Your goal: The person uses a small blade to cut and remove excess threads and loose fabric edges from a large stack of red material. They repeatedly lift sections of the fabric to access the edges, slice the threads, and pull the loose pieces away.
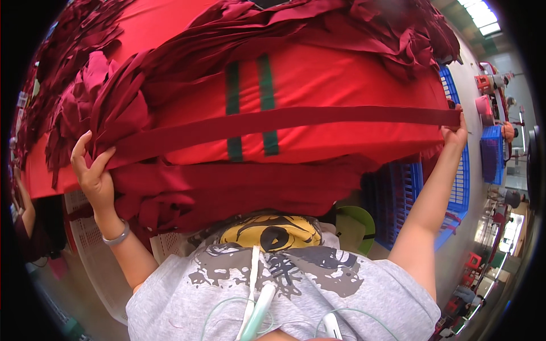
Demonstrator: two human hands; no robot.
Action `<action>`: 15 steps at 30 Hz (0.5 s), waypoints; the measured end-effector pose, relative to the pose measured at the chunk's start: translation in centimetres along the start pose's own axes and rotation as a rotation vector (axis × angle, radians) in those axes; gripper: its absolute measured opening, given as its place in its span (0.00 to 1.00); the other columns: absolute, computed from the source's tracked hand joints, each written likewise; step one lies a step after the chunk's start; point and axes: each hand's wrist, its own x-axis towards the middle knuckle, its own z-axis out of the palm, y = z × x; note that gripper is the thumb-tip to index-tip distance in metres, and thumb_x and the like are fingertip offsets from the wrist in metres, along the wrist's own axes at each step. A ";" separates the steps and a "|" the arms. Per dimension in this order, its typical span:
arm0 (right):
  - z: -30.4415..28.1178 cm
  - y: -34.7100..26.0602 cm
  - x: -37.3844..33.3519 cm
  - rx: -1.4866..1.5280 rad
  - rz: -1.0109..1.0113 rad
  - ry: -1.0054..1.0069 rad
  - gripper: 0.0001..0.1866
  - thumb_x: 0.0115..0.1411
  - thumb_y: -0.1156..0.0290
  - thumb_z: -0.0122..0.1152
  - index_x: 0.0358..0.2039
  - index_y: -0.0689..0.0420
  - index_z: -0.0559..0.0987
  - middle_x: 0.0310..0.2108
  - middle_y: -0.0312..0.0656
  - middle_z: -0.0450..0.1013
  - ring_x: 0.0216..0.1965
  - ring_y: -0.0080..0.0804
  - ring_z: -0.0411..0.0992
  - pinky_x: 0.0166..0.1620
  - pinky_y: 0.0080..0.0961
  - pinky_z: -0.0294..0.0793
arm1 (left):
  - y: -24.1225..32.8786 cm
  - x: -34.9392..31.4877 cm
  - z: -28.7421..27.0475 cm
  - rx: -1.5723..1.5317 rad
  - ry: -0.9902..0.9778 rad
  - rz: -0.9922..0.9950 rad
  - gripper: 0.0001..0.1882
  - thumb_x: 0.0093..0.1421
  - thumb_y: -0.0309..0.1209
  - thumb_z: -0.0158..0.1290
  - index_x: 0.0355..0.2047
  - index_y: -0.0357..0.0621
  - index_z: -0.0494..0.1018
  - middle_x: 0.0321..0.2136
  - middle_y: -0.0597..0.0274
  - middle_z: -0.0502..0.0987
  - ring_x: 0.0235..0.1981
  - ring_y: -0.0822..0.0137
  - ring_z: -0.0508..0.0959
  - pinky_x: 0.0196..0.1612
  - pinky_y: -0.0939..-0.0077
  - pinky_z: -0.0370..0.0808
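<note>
My left hand (96,176) and right hand (455,132) each closed fingers on an end of a dark red fabric strip (273,122), stretched taut across the red cloth stack (341,74).

Bright, sharp, fisheye-bent dark rim

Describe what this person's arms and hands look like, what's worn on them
Both forearms are bare, with no gloves on either hand. The left hand has a silver-grey bracelet round its wrist. The right hand wears nothing that shows. Short grey T-shirt sleeves end above the elbows.
</note>
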 end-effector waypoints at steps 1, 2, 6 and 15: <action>0.1 1.1 0.9 -0.015 0.043 0.035 0.13 0.65 0.66 0.55 0.48 0.54 0.77 0.47 0.39 0.79 0.44 0.33 0.78 0.44 0.36 0.76 | -0.6 -0.2 -1.0 -0.048 -0.066 -0.063 0.24 0.39 0.08 0.44 0.35 0.38 0.81 0.56 0.51 0.70 0.60 0.54 0.68 0.62 0.64 0.62; -0.4 0.9 1.2 -0.037 0.057 0.080 0.13 0.65 0.66 0.55 0.48 0.54 0.77 0.46 0.40 0.79 0.43 0.33 0.78 0.42 0.34 0.76 | -1.5 -0.5 -0.9 -0.126 -0.126 -0.117 0.24 0.39 0.08 0.44 0.34 0.37 0.81 0.55 0.50 0.70 0.60 0.53 0.68 0.63 0.63 0.61; -5.7 -0.8 5.7 -0.366 0.089 0.187 0.08 0.63 0.66 0.58 0.41 0.54 0.77 0.41 0.41 0.80 0.28 0.28 0.74 0.22 0.28 0.62 | -1.7 0.4 -1.9 -0.351 -0.323 -0.265 0.17 0.45 0.17 0.45 0.34 0.32 0.80 0.58 0.47 0.68 0.63 0.54 0.64 0.65 0.62 0.58; -2.0 2.1 0.4 -1.646 -0.711 0.151 0.19 0.60 0.61 0.49 0.42 0.59 0.82 0.42 0.53 0.78 0.47 0.52 0.75 0.50 0.39 0.73 | 7.4 1.6 -0.4 0.234 0.361 -0.190 0.14 0.63 0.33 0.47 0.34 0.36 0.78 0.56 0.48 0.70 0.53 0.52 0.72 0.55 0.58 0.69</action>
